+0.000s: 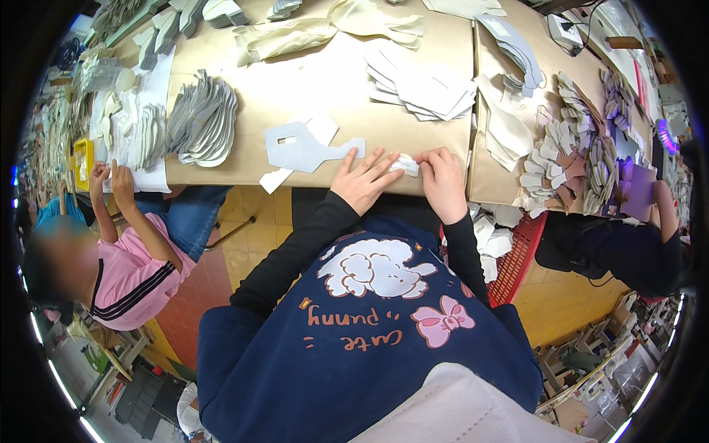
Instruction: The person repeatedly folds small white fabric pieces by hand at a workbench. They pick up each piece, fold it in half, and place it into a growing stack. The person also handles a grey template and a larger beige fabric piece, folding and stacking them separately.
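Note:
Near the front edge of the table a small white piece (404, 165) lies between my two hands. My left hand (360, 183) is laid flat with its fingers stretched out, the tips touching the white piece's left side. At the other end, my right hand (442, 179) has its fingers bent together on the piece's right edge. A grey cut piece (301, 151) with a rectangular slot reaches toward my left fingers in a narrow arm. Partly under it is a white sheet piece (322, 128), and another white corner sticks out at the front edge.
Grey curved pieces (203, 122) are stacked to the left, white sheets (417, 85) farther back. A red basket (517, 258) with white scraps stands below the table on the right. One person in a pink shirt (140, 273) sits at left; another person's dark sleeve (620, 255) is at right.

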Motion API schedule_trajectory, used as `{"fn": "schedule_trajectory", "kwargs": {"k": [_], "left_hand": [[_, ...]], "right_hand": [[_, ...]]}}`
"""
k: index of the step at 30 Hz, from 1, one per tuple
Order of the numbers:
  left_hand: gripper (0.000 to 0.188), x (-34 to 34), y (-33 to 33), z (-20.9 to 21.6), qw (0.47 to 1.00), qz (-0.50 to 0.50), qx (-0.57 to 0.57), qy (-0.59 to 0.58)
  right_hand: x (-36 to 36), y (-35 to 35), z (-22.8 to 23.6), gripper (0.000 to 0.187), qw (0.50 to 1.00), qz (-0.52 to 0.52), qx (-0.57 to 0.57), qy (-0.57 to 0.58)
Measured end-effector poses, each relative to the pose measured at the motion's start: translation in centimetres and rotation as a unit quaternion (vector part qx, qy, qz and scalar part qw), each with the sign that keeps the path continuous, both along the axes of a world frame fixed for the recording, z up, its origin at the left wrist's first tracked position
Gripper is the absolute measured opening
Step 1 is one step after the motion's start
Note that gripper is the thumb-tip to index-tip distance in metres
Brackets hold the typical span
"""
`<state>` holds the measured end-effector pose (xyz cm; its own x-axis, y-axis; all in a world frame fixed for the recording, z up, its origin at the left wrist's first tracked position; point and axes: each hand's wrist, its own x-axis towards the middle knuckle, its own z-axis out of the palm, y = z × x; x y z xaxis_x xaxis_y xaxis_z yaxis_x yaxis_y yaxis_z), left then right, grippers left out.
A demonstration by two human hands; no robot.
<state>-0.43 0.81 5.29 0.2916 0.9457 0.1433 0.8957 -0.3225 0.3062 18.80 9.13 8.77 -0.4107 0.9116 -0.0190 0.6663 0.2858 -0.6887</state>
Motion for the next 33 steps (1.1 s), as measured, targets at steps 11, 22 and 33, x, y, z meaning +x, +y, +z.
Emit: {"fn": "schedule_trajectory", "kwargs": {"k": [11,22,33], "left_hand": [[0.047,-0.3,0.6,-0.5,1.0,0.003,0.015,0.007],[0.046,-0.1,0.5,-0.5,1.0,0.011,0.004,-0.001],[0.052,0.7,0.2,-0.5,0.999,0.02,0.001,0.039]], "right_hand": [[-0.8,0.7,0.2,0.014,1.0,-0.001,0.017,-0.007],[-0.7,0.2,0.3,0.014,0.997,-0.03,0.056,-0.053],[-1.1,0.4,0.2,0.008,0.999,-0.025,0.034,0.01]]}}
